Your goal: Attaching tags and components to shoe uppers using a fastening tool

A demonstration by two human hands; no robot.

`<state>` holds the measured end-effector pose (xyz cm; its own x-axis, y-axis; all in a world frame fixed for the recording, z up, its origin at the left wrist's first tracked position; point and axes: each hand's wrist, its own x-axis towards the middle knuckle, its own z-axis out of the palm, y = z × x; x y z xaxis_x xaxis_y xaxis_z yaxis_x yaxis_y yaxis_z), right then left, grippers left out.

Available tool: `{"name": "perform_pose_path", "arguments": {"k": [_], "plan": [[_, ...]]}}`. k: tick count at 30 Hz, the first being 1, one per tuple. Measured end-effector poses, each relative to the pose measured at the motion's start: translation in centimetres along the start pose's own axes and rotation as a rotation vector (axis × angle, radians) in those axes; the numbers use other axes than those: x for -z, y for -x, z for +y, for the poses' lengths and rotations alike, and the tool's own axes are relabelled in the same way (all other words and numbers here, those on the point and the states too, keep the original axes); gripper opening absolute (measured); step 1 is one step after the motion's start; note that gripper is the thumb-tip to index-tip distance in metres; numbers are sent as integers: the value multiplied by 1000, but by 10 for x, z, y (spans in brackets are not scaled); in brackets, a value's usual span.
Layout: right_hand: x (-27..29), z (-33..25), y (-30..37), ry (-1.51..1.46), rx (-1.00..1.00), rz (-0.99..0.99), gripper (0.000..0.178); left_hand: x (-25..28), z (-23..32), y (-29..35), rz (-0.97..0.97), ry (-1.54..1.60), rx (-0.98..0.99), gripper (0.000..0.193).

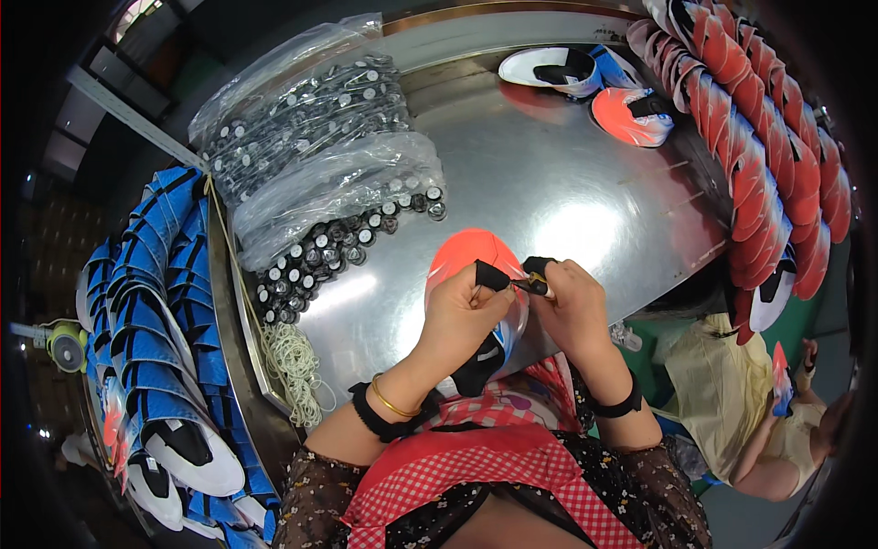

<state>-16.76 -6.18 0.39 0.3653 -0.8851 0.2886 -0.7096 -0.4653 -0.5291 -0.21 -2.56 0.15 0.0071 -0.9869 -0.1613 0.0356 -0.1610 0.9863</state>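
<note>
In front of me on the metal table lies a shoe upper (pixel 474 249) with an orange toe, blue-and-white sides and a black inner part. Above it, my left hand (pixel 468 306) is closed in a pinch, with black cloth covers at the fingertips. Beside it my right hand (pixel 572 306) is closed round a small dark hand tool with a brassy part (pixel 534 285), whose exact kind I cannot make out. Its tip meets the left fingertips, and whatever is pinched there is too small to tell. My wrists partly cover the upper.
Clear plastic bags (pixel 315 137) spill several round black dials (pixel 320 256) at left. Pale cord (pixel 294 366) lies tangled below. Blue uppers (pixel 160 348) hang at left, orange ones (pixel 745 174) at right. Loose uppers (pixel 631 117) lie far right; another person (pixel 777 448) sits nearby.
</note>
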Motion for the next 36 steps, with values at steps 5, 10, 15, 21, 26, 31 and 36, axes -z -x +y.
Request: {"name": "perform_pose_path", "arguments": {"k": [5,10,15,21,26,31,36], "plan": [[0,0,-5,29,164,7,20,10,-7,1,29,-144,-31,25],[3,16,3,82,190,97,21,-3,-21,1,-12,27,-183,30],[-15,28,2,206,211,256,16,-3,-23,11,-140,-187,-188,18],[-26,64,0,243,276,171,18,15,-9,19,-240,214,-26,18],[-16,57,-4,216,266,202,14,16,-10,16,-198,302,-93,19],[-8,16,-7,-321,-110,119,12,11,-18,1,211,-194,-334,17],[-21,-25,9,-619,-23,73,10,-7,-21,9,175,-573,-478,12]]}}
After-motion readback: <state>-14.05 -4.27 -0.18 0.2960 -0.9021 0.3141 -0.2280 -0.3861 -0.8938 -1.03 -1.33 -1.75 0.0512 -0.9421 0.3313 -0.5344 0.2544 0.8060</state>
